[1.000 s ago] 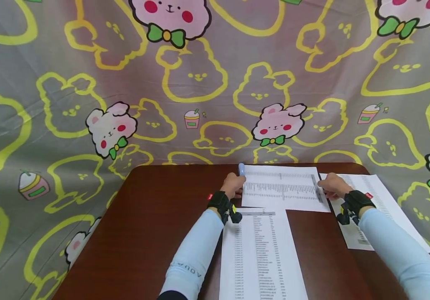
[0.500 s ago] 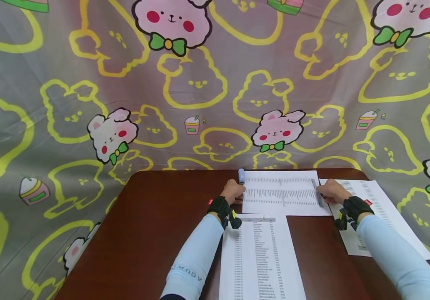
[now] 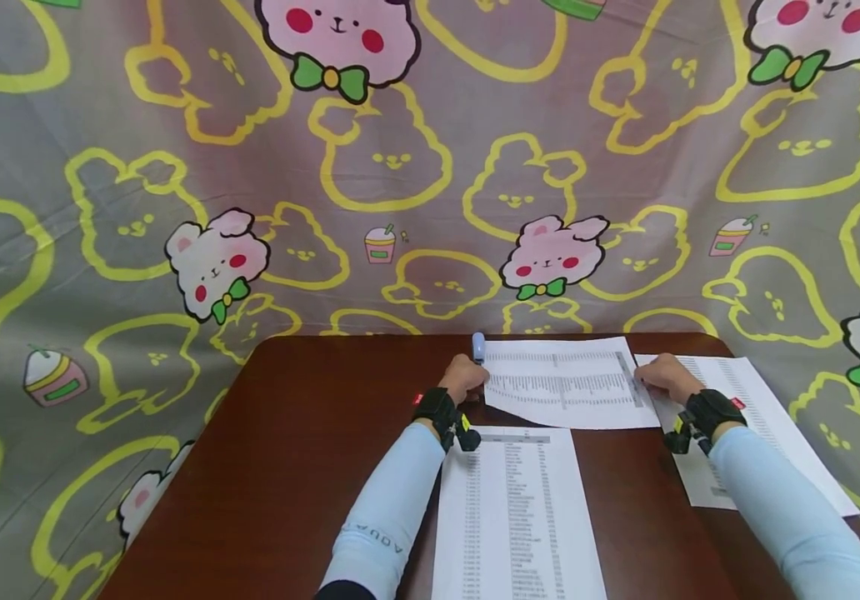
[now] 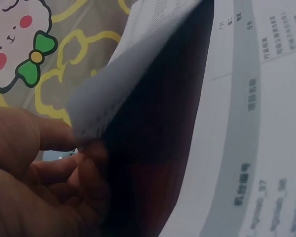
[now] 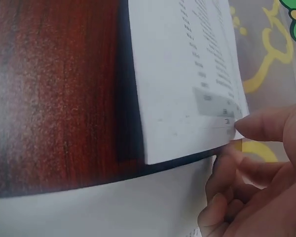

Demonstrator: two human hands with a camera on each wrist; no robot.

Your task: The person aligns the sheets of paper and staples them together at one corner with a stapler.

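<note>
Held sheet [image 3: 550,371] now bowed above brown table [image 3: 310,450]; cartoon curtain [image 3: 445,108] behind

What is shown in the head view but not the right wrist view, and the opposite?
Only the head view: the left hand, the pale blue object beside it and the sheet nearest the person.
Only the right wrist view: the palm side of the right hand, with curled fingers.
Both: the right hand, the sheet between both hands, the table and the patterned cloth.

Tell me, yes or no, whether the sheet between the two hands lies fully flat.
No, the left wrist view shows the left hand pinching the sheet, its edge curving upward.
</note>
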